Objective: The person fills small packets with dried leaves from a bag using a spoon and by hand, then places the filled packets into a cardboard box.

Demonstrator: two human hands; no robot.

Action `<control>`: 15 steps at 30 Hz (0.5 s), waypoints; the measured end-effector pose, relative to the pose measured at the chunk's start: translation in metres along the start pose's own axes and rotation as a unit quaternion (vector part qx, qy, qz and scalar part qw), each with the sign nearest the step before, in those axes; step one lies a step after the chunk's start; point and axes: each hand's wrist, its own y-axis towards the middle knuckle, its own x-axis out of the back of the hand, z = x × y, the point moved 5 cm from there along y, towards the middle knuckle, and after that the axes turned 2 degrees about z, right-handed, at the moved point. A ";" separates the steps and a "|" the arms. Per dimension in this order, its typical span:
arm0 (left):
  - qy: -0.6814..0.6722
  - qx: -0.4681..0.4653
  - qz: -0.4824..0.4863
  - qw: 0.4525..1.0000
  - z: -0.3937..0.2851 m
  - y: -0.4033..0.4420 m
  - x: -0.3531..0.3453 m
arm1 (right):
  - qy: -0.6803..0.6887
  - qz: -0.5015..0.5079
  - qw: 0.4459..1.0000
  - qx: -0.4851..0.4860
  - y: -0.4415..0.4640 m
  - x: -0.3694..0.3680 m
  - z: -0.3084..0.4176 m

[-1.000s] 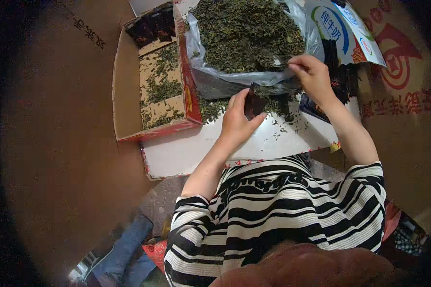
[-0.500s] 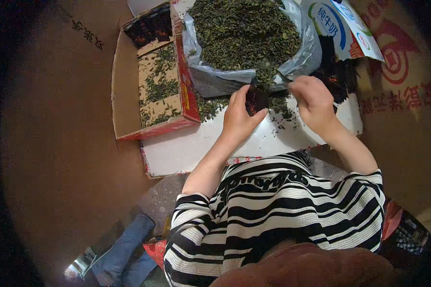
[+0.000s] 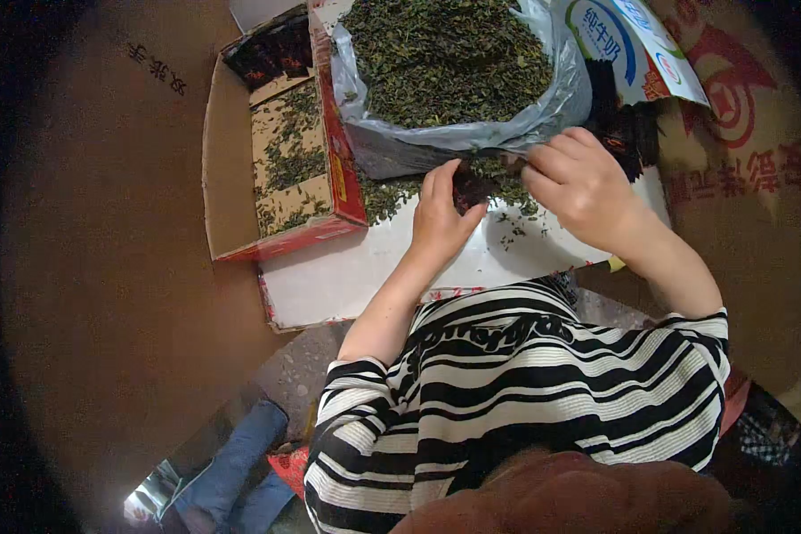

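Note:
My left hand (image 3: 442, 215) is closed around a small dark pouch (image 3: 472, 192), thumb on the near side and fingers on the far side. Dried green leaves show around the pouch's upper end. Just right of it, my right hand (image 3: 583, 189) is in a pinch; what its fingertips hold, if anything, is blurred. Beyond both hands stands a clear plastic bag (image 3: 387, 151) full of dried leaves (image 3: 454, 62). Spilled leaves (image 3: 387, 198) lie along the bag's front on a white surface (image 3: 329, 287).
At the left, an open cardboard box (image 3: 351, 205) with a red outside holds scattered leaves and dark packets (image 3: 280, 55). More dark packets (image 3: 627, 142) lie right of the bag, beside a milk carton panel (image 3: 618, 44). Someone's jeans-clad leg (image 3: 240, 449) is at lower left.
My right hand has moved slightly down and away from the pouch's mouth. Leaves heaped at that mouth now sit lower. My left hand keeps its hold, and the pouch looks more tilted.

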 end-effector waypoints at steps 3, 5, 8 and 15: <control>-0.009 -0.007 -0.002 1.000 0.000 -0.002 -0.002 | 0.011 0.045 0.999 0.021 0.006 -0.017 0.008; -0.021 -0.014 -0.010 1.000 0.000 -0.004 -0.002 | 0.018 0.067 0.997 0.034 0.009 -0.021 0.011; -0.027 -0.004 -0.011 1.000 -0.001 -0.004 0.002 | 0.017 0.068 0.997 0.032 0.016 -0.014 0.011; -0.031 -0.011 -0.027 0.999 -0.002 -0.004 0.001 | 0.003 0.088 0.995 0.041 0.022 -0.006 0.020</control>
